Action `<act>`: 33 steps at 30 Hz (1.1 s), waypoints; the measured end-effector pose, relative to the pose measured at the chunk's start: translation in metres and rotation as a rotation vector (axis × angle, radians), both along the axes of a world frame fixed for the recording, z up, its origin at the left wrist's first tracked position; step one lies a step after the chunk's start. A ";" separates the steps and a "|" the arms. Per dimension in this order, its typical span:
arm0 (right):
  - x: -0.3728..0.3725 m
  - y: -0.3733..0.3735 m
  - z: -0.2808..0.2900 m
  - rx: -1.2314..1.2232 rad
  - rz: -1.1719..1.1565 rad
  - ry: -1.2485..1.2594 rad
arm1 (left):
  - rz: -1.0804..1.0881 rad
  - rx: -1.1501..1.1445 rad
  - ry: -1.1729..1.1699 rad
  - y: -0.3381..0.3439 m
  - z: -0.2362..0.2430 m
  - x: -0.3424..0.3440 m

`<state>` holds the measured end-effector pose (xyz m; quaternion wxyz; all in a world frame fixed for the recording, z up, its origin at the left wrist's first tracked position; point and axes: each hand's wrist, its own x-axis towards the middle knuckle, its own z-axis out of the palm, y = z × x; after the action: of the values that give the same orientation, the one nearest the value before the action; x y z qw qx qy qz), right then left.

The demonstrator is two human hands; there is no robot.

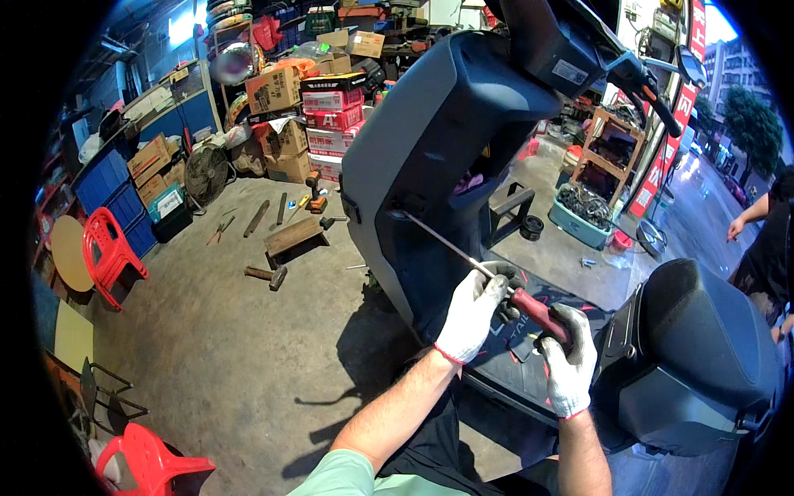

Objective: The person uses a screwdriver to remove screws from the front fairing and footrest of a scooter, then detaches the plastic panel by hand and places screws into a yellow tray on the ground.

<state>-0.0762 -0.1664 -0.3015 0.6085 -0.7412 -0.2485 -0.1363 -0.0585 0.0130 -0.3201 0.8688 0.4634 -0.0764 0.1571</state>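
Observation:
A long screwdriver (539, 315) with a red handle slants up from my hands to the dark grey front panel of a scooter (387, 157). Its tip meets a recess low on that panel; whether it sits in a screw is too small to tell. Around the handle's end my right hand (571, 354) is closed, in a white glove with a dark palm. My left hand (475, 310), gloved alike, pinches the steel shaft just ahead of the handle. Below both hands lies the scooter's footboard mat (529, 364), and the black seat (703, 331) rises to the right.
On the concrete floor at left lie a hammer (269, 275), a small wooden stool (295, 240), a cordless drill (314, 192) and several hand tools. Red plastic chairs (112, 252) stand farther left. Stacked boxes (333, 116) fill the back. At the right edge is another person (765, 240).

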 end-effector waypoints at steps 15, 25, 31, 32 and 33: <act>0.005 0.007 0.001 -0.054 -0.009 -0.117 | 0.027 -0.001 -0.005 0.008 0.000 0.005; 0.017 0.007 0.001 -0.285 -0.087 -0.485 | -0.003 -0.052 0.008 0.007 -0.002 0.010; 0.017 -0.004 0.019 0.426 0.387 0.813 | -0.087 0.017 -0.037 0.006 0.003 -0.003; 0.014 -0.006 0.024 0.473 0.429 0.869 | -0.041 0.052 -0.023 0.005 0.007 -0.004; 0.007 0.001 0.026 0.353 0.308 0.595 | 0.016 0.112 0.069 0.002 0.013 -0.006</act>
<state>-0.0697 -0.1653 -0.2757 0.7857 -0.5862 -0.1424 0.1374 -0.0645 0.0154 -0.3069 0.8422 0.5172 -0.0513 0.1434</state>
